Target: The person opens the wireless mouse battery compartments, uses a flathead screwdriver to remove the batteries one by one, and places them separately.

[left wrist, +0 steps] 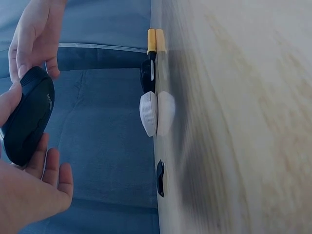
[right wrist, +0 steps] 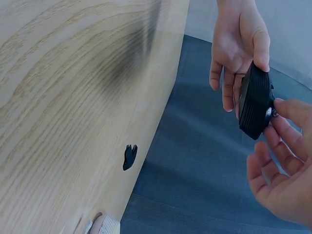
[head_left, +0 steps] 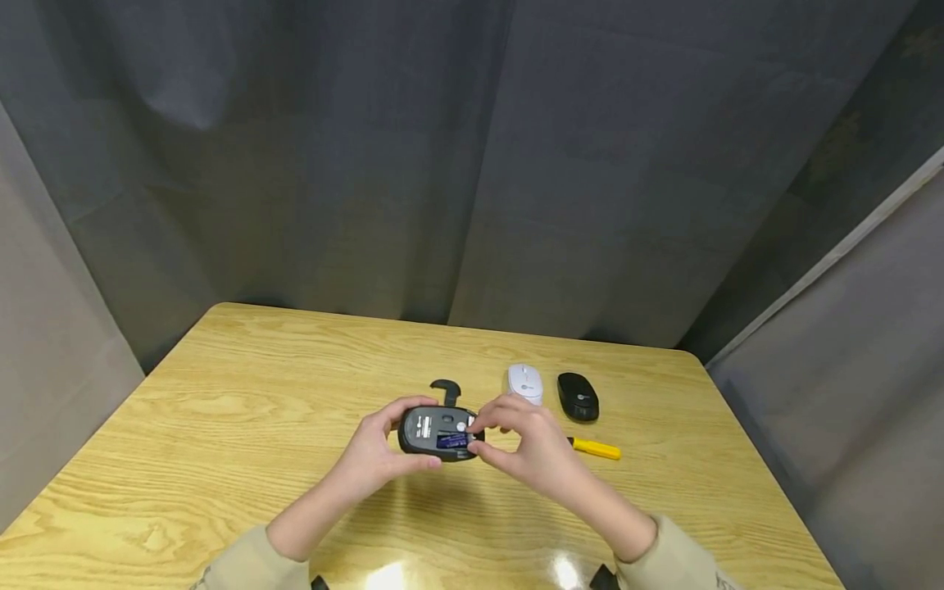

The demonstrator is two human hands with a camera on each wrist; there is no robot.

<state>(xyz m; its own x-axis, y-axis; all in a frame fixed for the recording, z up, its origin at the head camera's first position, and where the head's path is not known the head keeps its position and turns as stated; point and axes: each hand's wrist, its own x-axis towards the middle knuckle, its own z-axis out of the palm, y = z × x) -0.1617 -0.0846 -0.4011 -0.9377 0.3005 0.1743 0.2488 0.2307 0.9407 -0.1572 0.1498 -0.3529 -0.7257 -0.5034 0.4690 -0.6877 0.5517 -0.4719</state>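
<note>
You hold an upturned black mouse [head_left: 431, 449] clear of the bench [head_left: 295, 360], its underside and open battery compartment facing you. Your left hand [head_left: 379, 447] is curled round the mouse's left end, thumb along the near edge and fingers along the far one. Your right hand [head_left: 533, 442] is nearly closed, thumb and fingertips drawn in at the right end, by a dark blue battery [head_left: 451, 441] lying in the compartment; whether they pinch it, you cannot tell. Beyond the mouse, a curved black piece [head_left: 447, 387] lies on the bench. Near your right hand are a white mouse [head_left: 524, 379], a second black mouse [head_left: 578, 397] and a yellow-handled tool [head_left: 597, 448], partly hidden
</note>
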